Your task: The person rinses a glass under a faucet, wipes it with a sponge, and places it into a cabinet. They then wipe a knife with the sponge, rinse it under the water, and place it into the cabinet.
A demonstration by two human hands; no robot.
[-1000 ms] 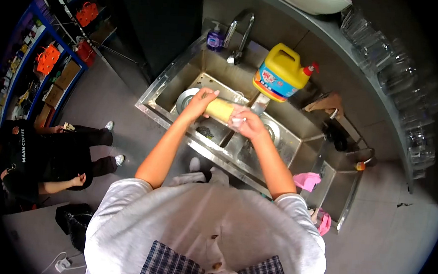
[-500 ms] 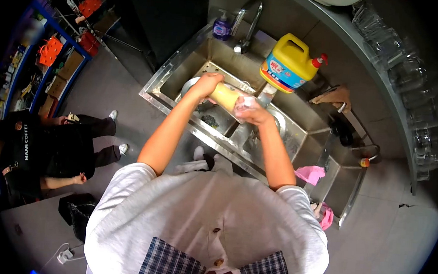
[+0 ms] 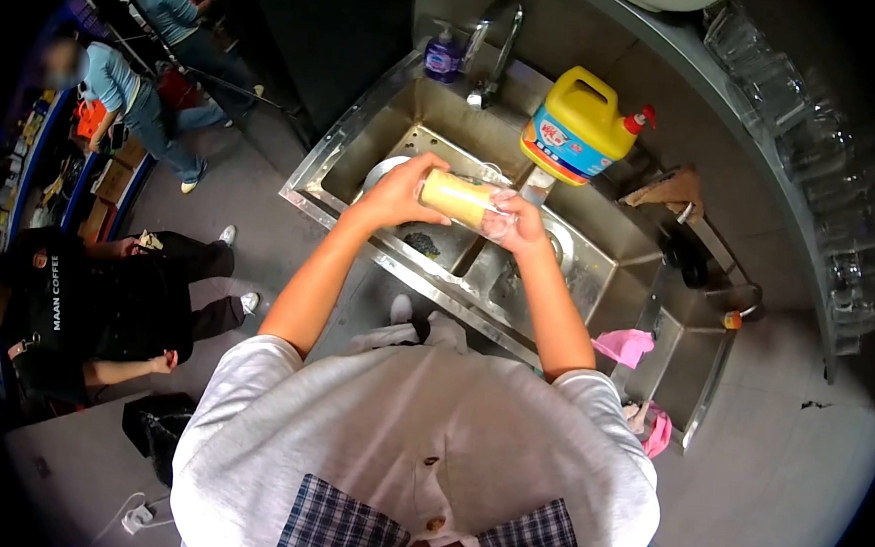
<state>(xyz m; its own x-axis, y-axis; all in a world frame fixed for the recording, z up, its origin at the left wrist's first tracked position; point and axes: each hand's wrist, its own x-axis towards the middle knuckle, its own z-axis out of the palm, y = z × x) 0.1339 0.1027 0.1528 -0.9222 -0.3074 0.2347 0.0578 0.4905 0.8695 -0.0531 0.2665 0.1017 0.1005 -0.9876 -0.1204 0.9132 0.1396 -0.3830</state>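
clear cylinder (image 3: 459, 198), yellow inside, held in the air over the sink (image 3: 382, 120), near the divider between the two big basins and inboard of the front edge. left hand (image 3: 402, 193) curved round its left end, thumb on the near side, fingers on the far. right hand (image 3: 521, 223) bunched at the other end; cannot tell whether its fingers sit outside the wall or within it.

handling, by judgement: light, smooth, probably stiff-walled; slippery if the pale sheen by the right fingers is suds. may be glass, so treat as fragile. best hold: palm wrapped round the middle, not a pinch at the rim.

surface: scuffed bare metal, hard on anything dropped. dark clump (image 3: 421, 243) in the left basin, towards the front edge. yellow jug (image 3: 579, 127) on the back edge by the divider; purple pump bottle (image 3: 443, 53) at the back left corner, tap (image 3: 490, 76) beside it. pink cloth (image 3: 623, 347) near the front edge, rightward.

room: grey floor, glassware (image 3: 755, 77) along a shelf at right. person in black (image 3: 125, 300) at left.
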